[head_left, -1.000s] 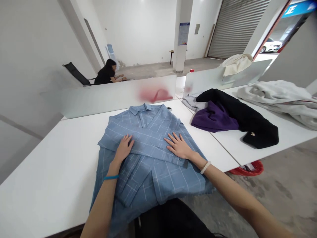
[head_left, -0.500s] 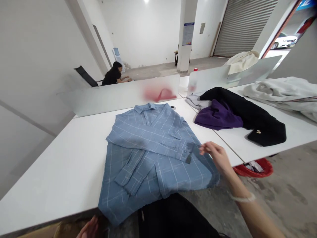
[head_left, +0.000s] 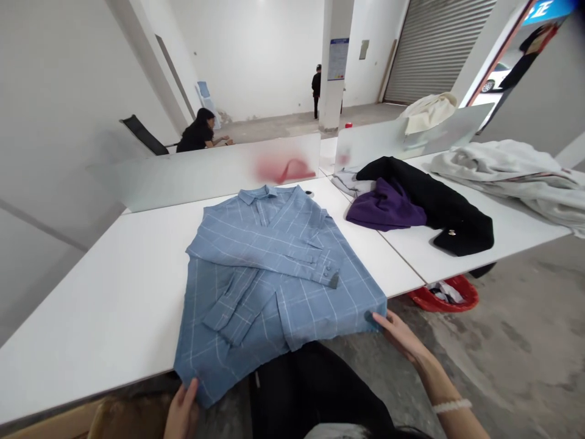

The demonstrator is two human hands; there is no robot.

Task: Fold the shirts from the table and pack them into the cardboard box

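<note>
Grip's new: L hand (head_left: 181, 407) & R hand (head_left: 404, 336), well apart, each now pinch a bottom corner of the shirt (head_left: 247, 244); 1 sec ago both lay flat on its folded-in sleeves. So work's moved to the hem, sleeves prob. done. Shirt's spread on the smooth white desk (head_left: 114, 292), hem hanging off near edge. Thin blue cloth, white grid lines, pointed collar. Purple garment (head_left: 386, 204), soft, crumpled, R of it.
</note>
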